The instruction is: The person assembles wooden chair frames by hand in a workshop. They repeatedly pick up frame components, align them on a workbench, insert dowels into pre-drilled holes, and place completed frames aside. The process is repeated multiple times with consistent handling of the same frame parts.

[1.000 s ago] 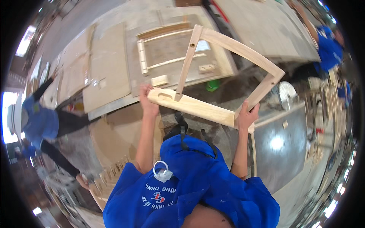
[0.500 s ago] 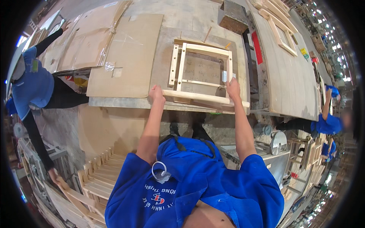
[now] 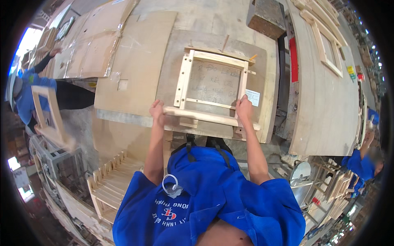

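Observation:
A pale wooden frame (image 3: 201,116) lies on the brown board (image 3: 172,69) on the table. It has a thick near rail, side rails with dark holes, and a thin crossbar (image 3: 210,104). My left hand (image 3: 157,110) is closed around the left end of the near rail. My right hand (image 3: 244,109) grips the right side rail close to its near corner. Along the far side, the frame lies against a wooden strip (image 3: 217,53). A thin stick (image 3: 225,42) and an orange peg (image 3: 253,57) stand by that strip. Handwriting shows on the board inside the frame.
Cardboard sheets (image 3: 135,61) cover the table's left part. A heavy block (image 3: 266,18) stands at the back right. Another table (image 3: 318,98) holds more wooden frames (image 3: 324,45). Slatted wooden pieces (image 3: 111,184) stand at lower left. A co-worker (image 3: 35,82) holds a wooden frame (image 3: 51,112) at far left.
The frame has shifted from a skewed position to lie squarer against the far strip, both hands still on it. The co-worker at left has raised a wooden frame. The whole view has shifted slightly.

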